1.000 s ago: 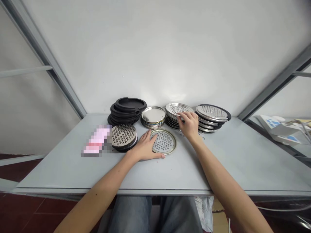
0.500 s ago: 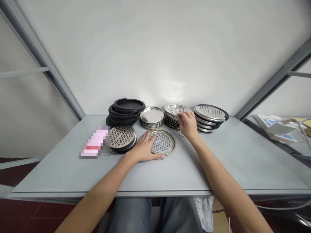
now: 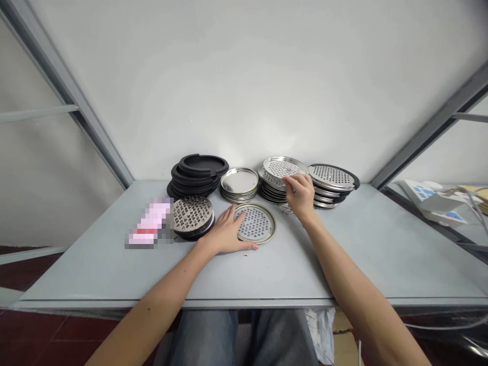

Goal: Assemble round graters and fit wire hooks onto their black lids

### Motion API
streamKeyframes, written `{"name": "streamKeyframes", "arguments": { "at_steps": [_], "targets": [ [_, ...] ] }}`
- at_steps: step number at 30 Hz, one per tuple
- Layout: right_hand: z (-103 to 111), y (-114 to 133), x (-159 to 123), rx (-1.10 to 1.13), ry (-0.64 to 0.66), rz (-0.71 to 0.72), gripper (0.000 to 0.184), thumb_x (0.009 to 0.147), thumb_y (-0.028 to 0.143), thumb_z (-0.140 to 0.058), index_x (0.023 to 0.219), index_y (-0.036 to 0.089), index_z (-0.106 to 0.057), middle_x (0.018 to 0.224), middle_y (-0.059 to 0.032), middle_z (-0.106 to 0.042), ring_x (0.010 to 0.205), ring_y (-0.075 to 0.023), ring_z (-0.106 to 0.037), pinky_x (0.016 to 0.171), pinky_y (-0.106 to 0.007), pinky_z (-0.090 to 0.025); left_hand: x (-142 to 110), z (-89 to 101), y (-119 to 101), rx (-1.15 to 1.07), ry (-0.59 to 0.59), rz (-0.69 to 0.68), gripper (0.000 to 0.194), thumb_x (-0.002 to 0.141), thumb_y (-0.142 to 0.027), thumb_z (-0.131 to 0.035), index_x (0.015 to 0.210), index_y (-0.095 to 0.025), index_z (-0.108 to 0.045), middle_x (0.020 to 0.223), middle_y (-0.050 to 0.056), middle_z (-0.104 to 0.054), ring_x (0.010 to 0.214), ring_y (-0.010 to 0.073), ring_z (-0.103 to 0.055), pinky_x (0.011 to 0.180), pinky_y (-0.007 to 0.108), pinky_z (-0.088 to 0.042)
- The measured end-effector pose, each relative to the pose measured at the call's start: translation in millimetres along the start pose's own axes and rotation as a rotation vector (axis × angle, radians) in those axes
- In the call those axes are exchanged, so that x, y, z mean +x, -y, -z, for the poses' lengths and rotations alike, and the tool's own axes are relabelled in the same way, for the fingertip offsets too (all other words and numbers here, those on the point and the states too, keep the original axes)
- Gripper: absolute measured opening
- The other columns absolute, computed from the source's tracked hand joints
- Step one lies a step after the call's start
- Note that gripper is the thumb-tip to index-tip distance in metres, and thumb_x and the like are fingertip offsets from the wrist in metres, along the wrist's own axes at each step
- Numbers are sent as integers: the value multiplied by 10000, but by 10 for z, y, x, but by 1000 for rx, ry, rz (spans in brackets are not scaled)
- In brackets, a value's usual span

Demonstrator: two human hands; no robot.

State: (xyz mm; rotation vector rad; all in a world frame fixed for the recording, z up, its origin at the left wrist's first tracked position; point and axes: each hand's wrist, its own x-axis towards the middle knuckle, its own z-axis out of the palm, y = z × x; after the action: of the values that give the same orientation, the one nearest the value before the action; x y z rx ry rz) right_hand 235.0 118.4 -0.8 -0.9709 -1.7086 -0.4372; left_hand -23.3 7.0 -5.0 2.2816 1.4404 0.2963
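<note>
My left hand [image 3: 225,232] lies flat with fingers spread on the grey table [image 3: 114,264], touching the left edge of a round perforated metal disc [image 3: 256,223]. My right hand [image 3: 301,193] is pinched on the near edge of the top perforated disc [image 3: 284,166], which is tilted up off a stack of like discs [image 3: 271,187]. A stack of plain shiny metal discs [image 3: 239,184] stands just left of that stack.
A pile of black rings [image 3: 198,175] sits at the back left, with a coarse-holed disc on black rings [image 3: 192,215] in front. Discs fitted in black rings [image 3: 332,182] are stacked at the right. A blurred pink thing [image 3: 149,229] lies at the left. A white wall rises behind.
My right hand has lifted the top perforated disc off its stack and tilted it up. My left hand has stayed on the disc on the table.
</note>
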Motion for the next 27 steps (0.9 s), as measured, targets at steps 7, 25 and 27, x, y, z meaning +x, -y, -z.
{"name": "streamKeyframes", "arguments": {
  "at_steps": [7, 25, 27],
  "targets": [
    [97, 185, 87, -4, -79, -76, 164, 879, 230, -540, 878, 269, -700, 835, -56, -665, 876, -244, -597, 825, -441, -485, 8, -23, 27, -21, -34, -19, 1126, 584, -814, -592, 1469, -194, -275, 1576, 157, -86, 1438, 388, -62, 1147, 511, -176],
    [537, 555, 67, 1126, -9, -788, 211, 704, 424, -747, 804, 248, -689, 663, 24, -638, 607, -152, -593, 598, -312, -477, 33, 72, -105, -55, -694, -220, 1159, 700, -608, -695, 1481, -272, 93, 1549, 150, -161, 1412, 319, -237, 1132, 460, -273],
    [536, 562, 56, 1187, 81, -840, 225, 735, 459, -712, 799, 248, -665, 654, 27, -628, 590, -153, -587, 585, -311, -478, 21, 75, -110, 5, -699, -262, 1161, 695, -602, -703, 1483, -279, 86, 1558, 139, -130, 1429, 327, -179, 1148, 466, -241]
  ]
}}
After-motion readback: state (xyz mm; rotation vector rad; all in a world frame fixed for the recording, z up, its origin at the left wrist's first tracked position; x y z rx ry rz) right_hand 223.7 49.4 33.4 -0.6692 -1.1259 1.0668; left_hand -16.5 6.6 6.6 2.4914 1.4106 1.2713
